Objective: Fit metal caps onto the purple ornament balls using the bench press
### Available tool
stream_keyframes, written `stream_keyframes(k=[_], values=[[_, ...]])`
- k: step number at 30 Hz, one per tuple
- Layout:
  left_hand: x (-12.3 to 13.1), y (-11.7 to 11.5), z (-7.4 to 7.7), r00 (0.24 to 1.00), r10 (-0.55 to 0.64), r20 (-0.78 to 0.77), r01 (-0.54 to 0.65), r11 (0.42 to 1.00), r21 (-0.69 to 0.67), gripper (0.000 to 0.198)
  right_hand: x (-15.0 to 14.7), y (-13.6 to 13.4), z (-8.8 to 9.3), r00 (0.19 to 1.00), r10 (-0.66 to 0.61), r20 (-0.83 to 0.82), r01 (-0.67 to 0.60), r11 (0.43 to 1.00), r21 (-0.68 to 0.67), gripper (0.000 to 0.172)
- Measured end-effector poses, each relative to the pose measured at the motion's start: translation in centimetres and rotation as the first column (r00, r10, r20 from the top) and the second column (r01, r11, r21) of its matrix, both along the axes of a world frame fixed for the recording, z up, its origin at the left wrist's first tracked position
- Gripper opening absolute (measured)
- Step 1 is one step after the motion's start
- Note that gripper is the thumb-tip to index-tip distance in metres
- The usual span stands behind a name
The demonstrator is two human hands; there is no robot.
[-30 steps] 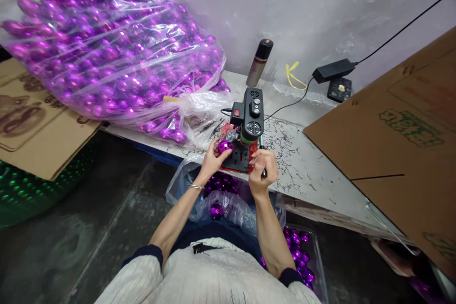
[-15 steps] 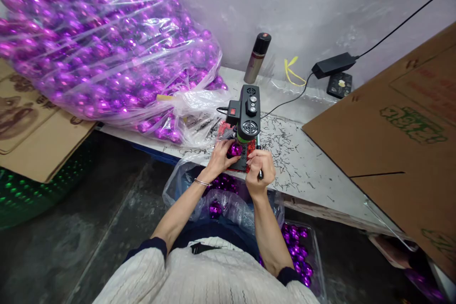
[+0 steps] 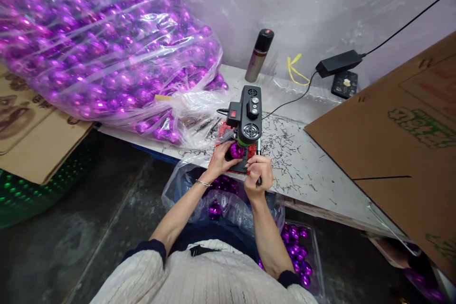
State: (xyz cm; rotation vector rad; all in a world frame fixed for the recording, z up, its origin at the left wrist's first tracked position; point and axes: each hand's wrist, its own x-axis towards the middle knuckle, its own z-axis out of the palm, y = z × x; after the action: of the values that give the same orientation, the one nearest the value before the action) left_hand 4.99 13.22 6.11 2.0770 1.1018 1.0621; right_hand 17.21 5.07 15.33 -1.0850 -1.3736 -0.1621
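A small black bench drill press (image 3: pixel 248 116) stands on a red-and-black base at the near edge of a white table (image 3: pixel 306 171). My left hand (image 3: pixel 220 160) is closed on a shiny purple ball (image 3: pixel 235 150) and holds it under the machine's head. My right hand (image 3: pixel 258 175) is wrapped round the machine's dark lever handle, just right of the ball. A thin bracelet sits on my left wrist.
A huge clear bag of purple balls (image 3: pixel 103 52) fills the table's left. A spray can (image 3: pixel 259 55), a power adapter (image 3: pixel 338 62) and its cable lie at the back. Cardboard sheets (image 3: pixel 399 137) lean at right. Below the table edge, a bag (image 3: pixel 221 199) and tray (image 3: pixel 297 251) hold more purple balls.
My left hand moved the purple ball rightward from beside the base to under the drill head. My right hand stayed on the lever and shifted slightly toward me.
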Motion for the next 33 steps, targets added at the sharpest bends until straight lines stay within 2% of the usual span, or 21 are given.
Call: stream_keyframes(k=[4, 10, 18, 23, 26, 30, 33], values=[[0.1, 0.0, -0.2, 1.0, -0.008, 0.01, 0.008, 1.0, 0.014, 0.068, 0.0, 0.3, -1.6, 1.0, 0.009, -0.012, -0.008, 1.0, 0.02, 0.026], [0.1, -0.1, -0.1, 1.0, -0.004, 0.022, 0.004, 1.0, 0.027, 0.066, 0.0, 1.1, -2.5, 0.999, 0.025, -0.035, -0.02, 0.992, 0.123, 0.028], [0.2, 0.1, -0.2, 0.999, -0.022, 0.05, 0.021, 0.999, 0.026, 0.064, -0.4, 1.3, -3.3, 0.987, 0.062, -0.148, -0.047, 0.994, 0.103, 0.03], [0.4, 0.1, -0.2, 0.996, -0.025, 0.087, 0.022, 0.999, 0.032, 0.061, -0.5, 1.1, -3.9, 0.994, 0.022, -0.106, -0.015, 0.998, 0.066, 0.032], [0.5, 0.3, 0.0, 0.997, -0.035, 0.072, 0.034, 0.999, 0.015, 0.061, -0.5, 1.1, -2.3, 0.988, 0.031, -0.152, -0.021, 0.997, 0.068, 0.034], [0.5, 0.1, -0.1, 0.997, -0.045, 0.067, 0.042, 0.998, 0.052, 0.063, -0.6, 1.2, 2.4, 0.963, -0.044, -0.265, 0.036, 0.999, -0.037, 0.036], [-0.5, -1.9, -0.5, 0.997, -0.053, 0.052, 0.045, 0.989, 0.138, 0.063, -0.7, 1.1, 5.2, 0.96, -0.037, -0.278, 0.003, 0.993, -0.122, 0.037]])
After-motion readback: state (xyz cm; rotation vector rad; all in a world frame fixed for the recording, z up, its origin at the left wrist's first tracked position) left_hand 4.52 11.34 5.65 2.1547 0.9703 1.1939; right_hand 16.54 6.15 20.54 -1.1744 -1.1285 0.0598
